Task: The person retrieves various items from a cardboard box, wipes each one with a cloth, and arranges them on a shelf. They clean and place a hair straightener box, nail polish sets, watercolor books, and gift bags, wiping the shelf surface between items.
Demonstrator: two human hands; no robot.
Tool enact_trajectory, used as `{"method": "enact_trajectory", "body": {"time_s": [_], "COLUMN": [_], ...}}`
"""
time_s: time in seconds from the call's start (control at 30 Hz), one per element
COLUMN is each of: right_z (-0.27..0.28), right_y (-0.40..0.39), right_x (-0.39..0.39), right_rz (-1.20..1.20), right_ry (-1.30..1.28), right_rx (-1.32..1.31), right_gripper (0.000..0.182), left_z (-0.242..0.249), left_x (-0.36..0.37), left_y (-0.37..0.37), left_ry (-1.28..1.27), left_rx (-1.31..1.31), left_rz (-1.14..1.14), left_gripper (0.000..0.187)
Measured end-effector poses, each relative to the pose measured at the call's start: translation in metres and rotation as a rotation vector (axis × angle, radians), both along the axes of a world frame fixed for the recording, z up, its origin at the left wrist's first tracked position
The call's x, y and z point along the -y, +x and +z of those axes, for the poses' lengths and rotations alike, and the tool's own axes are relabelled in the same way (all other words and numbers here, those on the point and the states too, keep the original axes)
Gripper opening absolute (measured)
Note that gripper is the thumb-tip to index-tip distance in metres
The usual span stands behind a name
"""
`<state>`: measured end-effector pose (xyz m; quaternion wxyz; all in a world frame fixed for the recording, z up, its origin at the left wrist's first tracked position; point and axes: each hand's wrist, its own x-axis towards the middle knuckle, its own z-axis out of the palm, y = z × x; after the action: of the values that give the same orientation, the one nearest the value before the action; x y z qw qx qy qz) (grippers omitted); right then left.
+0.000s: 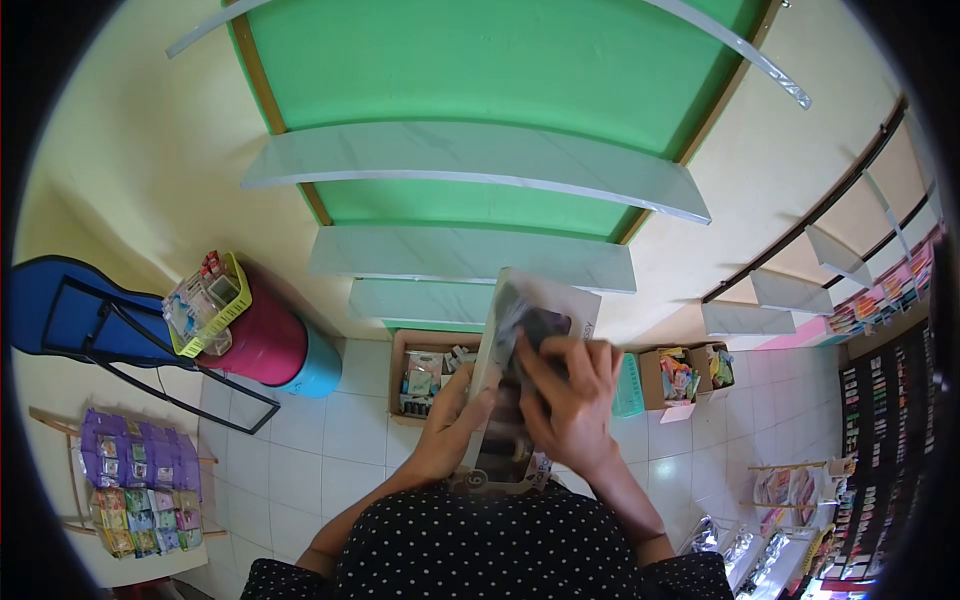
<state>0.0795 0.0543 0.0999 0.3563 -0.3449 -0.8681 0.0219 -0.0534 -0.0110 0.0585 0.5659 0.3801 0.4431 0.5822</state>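
Note:
A long pale box with a dark window and printing on its side is held upright in front of my chest. My left hand grips its left edge near the lower half, fingers wrapped round it. Against the box's front, my right hand presses a crumpled dark grey cloth near the upper part. The cloth is partly smeared by motion. Part of the box's front is hidden behind my right hand.
Marble-patterned shelves hang on a green wall ahead. Cardboard boxes of goods stand on the tiled floor. At the left are a yellow basket on a red drum and a folded blue chair.

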Motion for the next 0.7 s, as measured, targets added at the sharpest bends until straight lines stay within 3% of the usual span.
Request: {"method": "enact_trajectory", "body": {"time_s": [0.1, 0.17, 0.23, 0.37, 0.47, 0.5, 0.57, 0.63, 0.67, 0.7], "right_z": [-0.009, -0.009, -0.009, -0.017, -0.040, -0.044, -0.047, -0.038, -0.015, 0.005], "right_y": [0.005, 0.005, 0.004, 0.012, 0.030, 0.037, 0.052, 0.071, 0.068, 0.067], "right_x": [0.007, 0.001, 0.000, 0.019, 0.018, 0.014, 0.005, -0.024, -0.027, -0.027], "right_rz": [0.082, -0.076, -0.066, 0.096, 0.376, 0.427, 0.289, 0.228, 0.104, -0.029], "right_ry": [-0.005, -0.042, -0.051, -0.066, -0.231, -0.324, -0.508, -0.418, -0.520, -0.630], "right_rx": [0.018, 0.004, -0.023, 0.069, -0.223, -0.392, -0.672, -0.673, -0.621, -0.568], "right_gripper": [0.045, 0.045, 0.046, 0.046, 0.024, 0.018, 0.018, 0.023, 0.027, 0.034], "left_z": [0.002, 0.000, -0.003, -0.005, -0.016, -0.015, -0.013, -0.010, -0.003, 0.016], "left_x": [0.001, 0.003, 0.003, 0.004, 0.005, 0.004, -0.006, -0.016, -0.021, -0.029], "left_y": [0.000, 0.002, 0.002, 0.000, -0.007, -0.010, -0.020, -0.029, -0.036, -0.039], "left_ry": [0.004, -0.018, 0.009, 0.051, 0.061, -0.015, -0.069, 0.118, 0.334, 0.386], "left_rx": [0.009, -0.006, 0.006, 0.079, 0.062, -0.009, -0.133, -0.444, -0.729, -0.753], "left_rz": [-0.008, -0.005, 0.007, 0.062, 0.040, 0.009, -0.077, -0.074, -0.096, -0.076], "left_gripper": [0.031, 0.031, 0.030, 0.030, 0.033, 0.035, 0.041, 0.045, 0.046, 0.046]}}
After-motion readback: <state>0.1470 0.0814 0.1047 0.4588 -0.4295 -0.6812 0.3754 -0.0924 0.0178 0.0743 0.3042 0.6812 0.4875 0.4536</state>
